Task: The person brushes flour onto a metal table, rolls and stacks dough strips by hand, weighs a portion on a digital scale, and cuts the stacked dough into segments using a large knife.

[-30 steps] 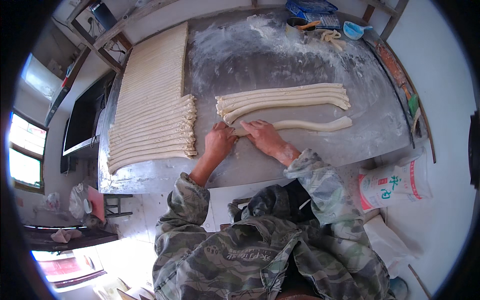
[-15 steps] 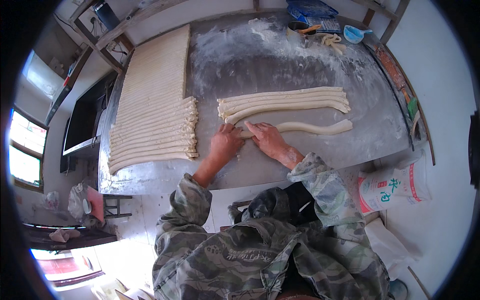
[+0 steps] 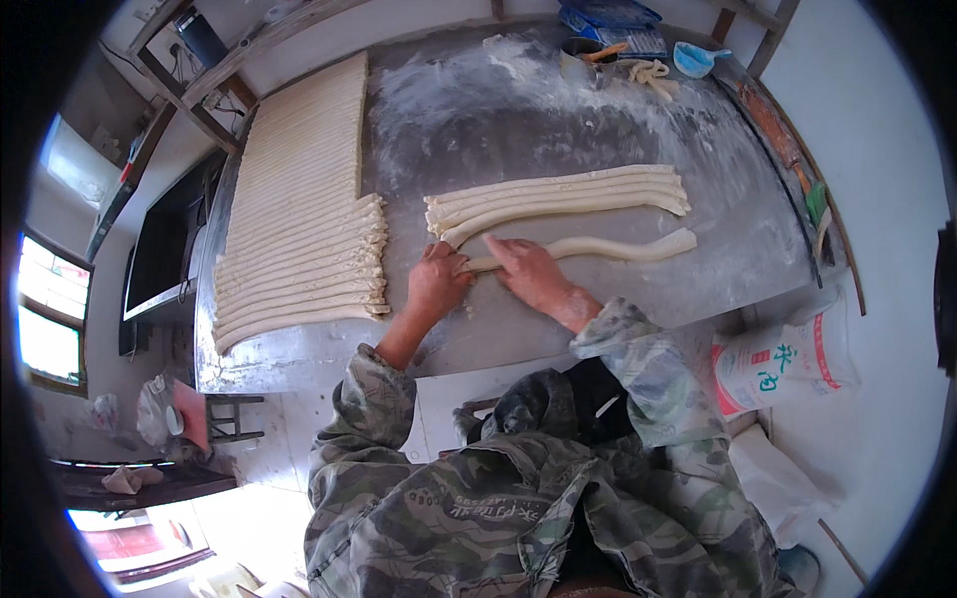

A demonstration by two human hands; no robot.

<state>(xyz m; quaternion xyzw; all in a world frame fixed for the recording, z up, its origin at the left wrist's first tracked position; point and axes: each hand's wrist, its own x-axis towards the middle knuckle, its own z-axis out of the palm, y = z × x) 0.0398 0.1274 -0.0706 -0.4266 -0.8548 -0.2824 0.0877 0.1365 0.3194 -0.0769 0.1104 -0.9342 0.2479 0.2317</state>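
A single soft dough rope [image 3: 628, 247] lies on the floured metal table nearest me, its right end rounded and loose. My left hand [image 3: 439, 279] is closed around the rope's left end, the fingertips bunched together. Just to its right, my right hand [image 3: 538, 276] grips the same rope, the thumb reaching over it; part of the fingers is hidden under the hand. Several dough ropes [image 3: 563, 196] lie side by side just beyond, with ragged left ends. To the left, a long block of dough strips [image 3: 299, 259] is laid out closely in rows.
The metal table [image 3: 478, 130] carries scattered flour. At its far right stand a metal pot [image 3: 581, 68] with a wooden handle, a blue scale [image 3: 618, 30], dough scraps [image 3: 653, 75] and a blue scoop [image 3: 695, 60]. A rolling pin [image 3: 773, 130] lies along the right edge; a flour sack [image 3: 778, 369] stands below.
The view has shifted slightly. Both hands keep hold of the rope's left end, with a short stretch of dough showing between them. The other dough ropes lie as before.
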